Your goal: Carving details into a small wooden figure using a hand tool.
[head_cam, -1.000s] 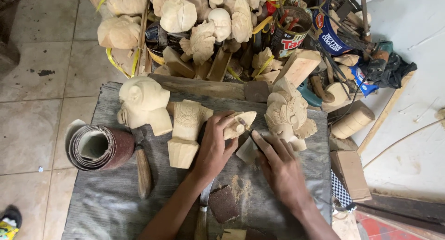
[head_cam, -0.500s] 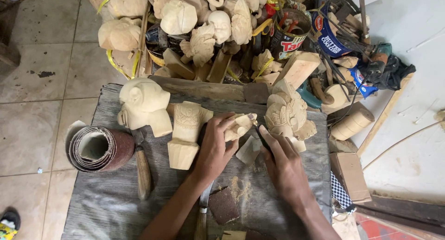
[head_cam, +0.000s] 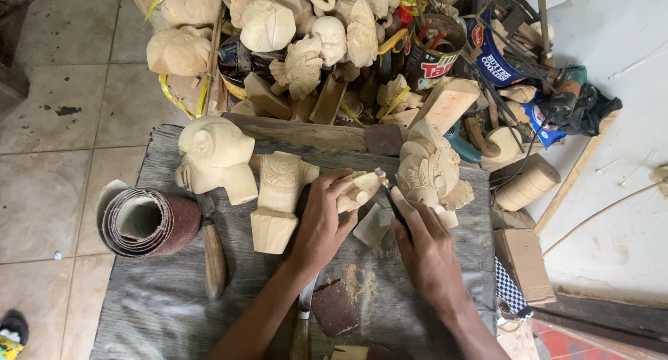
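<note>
Closest to the camera there's a scrap of sandpaper (head_cam: 334,307) lying on the grey board (head_cam: 160,304), with a little pile of sawdust (head_cam: 358,282) just past it and a knife handle (head_cam: 300,336) poking out under the left forearm.

Then the hands. The left hand (head_cam: 321,221) is wrapped snugly around a small pale wood carving (head_cam: 358,190), fingers closed over its near end, holding it just off the board. The right hand (head_cam: 424,245) is pinched tight on a thin dark tool (head_cam: 394,205) whose tip sits right at the carving's far end.

I'd say the little piece is partway there: it already has a shape, but the surface looks plain next to the finished-looking ornate carving (head_cam: 428,172) just beside it, so detail work seems left. Hard to tell more, the fingers cover a lot.

To the left sit a pedestal-shaped carving (head_cam: 278,200), a rough wooden head (head_cam: 214,155), a chisel (head_cam: 212,249) and a roll of sandpaper (head_cam: 149,221).

Farthest back is a heap of blanks and carvings (head_cam: 299,33) and tins stuffed with tools (head_cam: 435,50).
</note>
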